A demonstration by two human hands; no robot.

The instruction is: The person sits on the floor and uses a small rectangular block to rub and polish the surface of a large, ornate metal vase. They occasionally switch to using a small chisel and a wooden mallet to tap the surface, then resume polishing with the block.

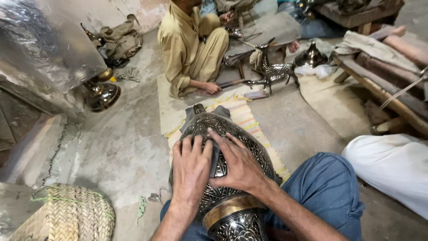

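Left hand and right hand lie flat, fingers spread, pressing a dark cloth onto the engraved metal vase lying across the lap. Most of the body shows a shine; polishing seems well along, brass band uncovered. A striped mat lies beyond, on the floor.

Two hands, the left hand and the right hand, rest on one large engraved metal vase. One seated co-worker shows beyond it, beside one metal deer figure. One woven basket, one striped mat and one white sack complete the count.
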